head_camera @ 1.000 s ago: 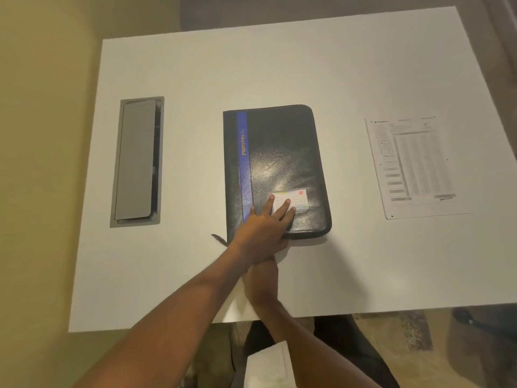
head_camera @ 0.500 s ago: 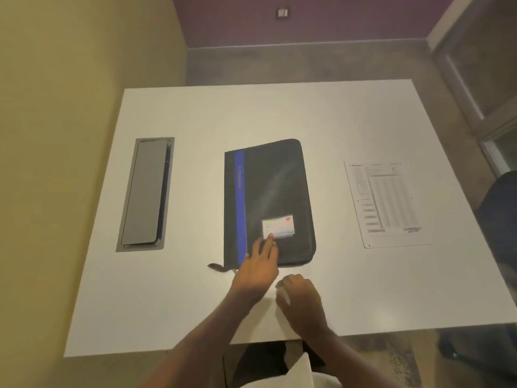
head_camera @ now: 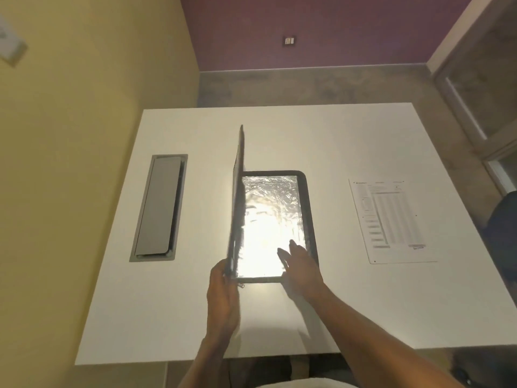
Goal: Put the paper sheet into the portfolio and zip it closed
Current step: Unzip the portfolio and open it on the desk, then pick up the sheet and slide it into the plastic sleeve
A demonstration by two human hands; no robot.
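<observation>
The black portfolio (head_camera: 309,208) lies in the middle of the white table (head_camera: 279,135), half open. Its front cover (head_camera: 237,197) stands almost upright, seen edge-on. My left hand (head_camera: 221,301) grips the cover's near bottom corner. Inside, a shiny clear plastic sleeve (head_camera: 270,214) reflects the light. My right hand (head_camera: 300,268) rests flat with fingers spread on the near right corner of the inner side. The printed paper sheet (head_camera: 390,219) lies flat on the table to the right, apart from both hands. A small metal zip pull (head_camera: 241,285) shows at the near edge.
A grey cable hatch (head_camera: 159,207) is set into the table on the left. A yellow wall runs along the left, and a purple wall stands behind. A dark chair (head_camera: 503,217) sits by the table's right edge.
The portfolio was shut flat before; now its cover is raised upright by my left hand. My right hand moved onto the inner side. The view tilted up.
</observation>
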